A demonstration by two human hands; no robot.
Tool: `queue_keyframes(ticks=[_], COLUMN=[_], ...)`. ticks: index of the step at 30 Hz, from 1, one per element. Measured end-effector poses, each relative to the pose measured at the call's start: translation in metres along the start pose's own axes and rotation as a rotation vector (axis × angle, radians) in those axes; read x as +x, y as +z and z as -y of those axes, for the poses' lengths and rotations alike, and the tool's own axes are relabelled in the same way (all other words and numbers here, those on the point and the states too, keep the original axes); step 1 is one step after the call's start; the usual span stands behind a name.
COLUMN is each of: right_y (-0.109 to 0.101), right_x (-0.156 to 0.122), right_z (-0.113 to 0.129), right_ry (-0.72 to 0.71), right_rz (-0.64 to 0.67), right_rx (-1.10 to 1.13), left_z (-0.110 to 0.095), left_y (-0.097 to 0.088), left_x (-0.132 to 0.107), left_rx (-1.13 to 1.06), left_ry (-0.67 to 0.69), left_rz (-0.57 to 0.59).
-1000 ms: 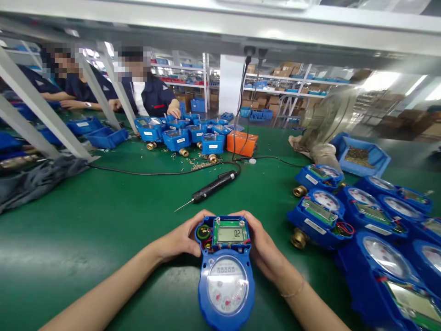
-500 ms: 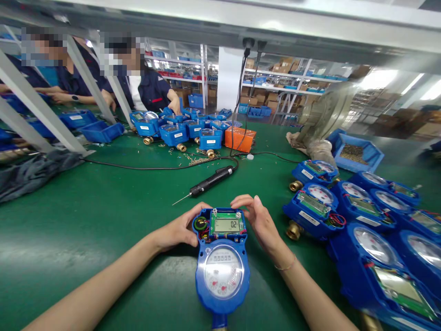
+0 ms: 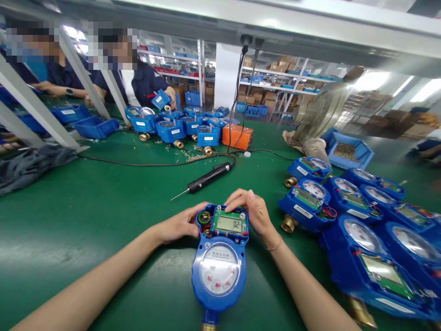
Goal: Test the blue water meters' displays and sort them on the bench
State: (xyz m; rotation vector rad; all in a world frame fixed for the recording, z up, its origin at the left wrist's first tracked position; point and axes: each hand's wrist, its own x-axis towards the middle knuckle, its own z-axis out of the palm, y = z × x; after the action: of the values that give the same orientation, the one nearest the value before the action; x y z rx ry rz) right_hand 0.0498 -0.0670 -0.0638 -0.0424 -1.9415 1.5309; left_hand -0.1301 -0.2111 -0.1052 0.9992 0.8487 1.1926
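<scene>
A blue water meter (image 3: 218, 271) lies in front of me, slightly tilted, its round dial towards me and its display box (image 3: 230, 224) at the far end. The box has no cover, so a green circuit board with a lit screen shows, with coloured wires beside it. My left hand (image 3: 181, 226) is closed on the left side of the box, thumb at the near side. At the upper right corner is my right hand (image 3: 253, 209), fingers loosely bent and apart, one fingertip touching the board's top edge. Beyond the meter lies a black electric screwdriver (image 3: 210, 178).
Several uncovered blue meters (image 3: 306, 202) crowd the right side, near a blue bin of screws (image 3: 349, 151). Further back stand more meters (image 3: 170, 131), an orange box (image 3: 237, 137) and scattered screws (image 3: 198, 157). Across the table, a co-worker's hand (image 3: 170, 94) holds a meter.
The meter has turned slightly, its brass end shifting left. My right hand has moved left, bringing its fingers over the board's edge. The co-worker has lifted a meter. The view has shifted slightly.
</scene>
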Motion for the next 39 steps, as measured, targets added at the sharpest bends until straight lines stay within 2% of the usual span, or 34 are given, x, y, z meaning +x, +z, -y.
queue_keyframes(ticks=[2, 8, 11, 14, 18, 21, 31, 39], right_y=[0.000, -0.007, -0.011, -0.006, 0.014, 0.025, 0.028, 0.030], right_x=[0.000, -0.002, -0.011, -0.025, -0.042, -0.048, -0.038, -0.037], right_z=[0.004, 0.023, 0.039, 0.059, 0.076, 0.079, 0.080, 0.084], right_ry=[-0.032, 0.019, -0.105, -0.204, -0.102, 0.007, 0.197, 0.234], right_rz=[0.015, 0.068, 0.033, 0.007, 0.057, 0.096, 0.114, 0.098], right_rx=[-0.044, -0.110, -0.366, -0.709, -1.111, -1.274, -1.255, -1.213], left_z=[-0.001, -0.002, -0.002, -0.001, 0.000, 0.000, 0.001, 0.000], left_y=[0.000, 0.001, 0.001, -0.001, -0.001, 0.000, -0.002, 0.000], left_x=[0.000, 0.000, 0.000, 0.000, 0.001, 0.001, 0.001, 0.000], left_rx=[0.024, 0.028, -0.007, -0.039, -0.053, -0.074, -0.027, -0.036], left_ry=[-0.006, -0.004, 0.007, 0.014, 0.030, 0.030, 0.031, 0.017], left_rz=[0.021, 0.037, 0.054, 0.069, 0.077, 0.094, 0.061, 0.054])
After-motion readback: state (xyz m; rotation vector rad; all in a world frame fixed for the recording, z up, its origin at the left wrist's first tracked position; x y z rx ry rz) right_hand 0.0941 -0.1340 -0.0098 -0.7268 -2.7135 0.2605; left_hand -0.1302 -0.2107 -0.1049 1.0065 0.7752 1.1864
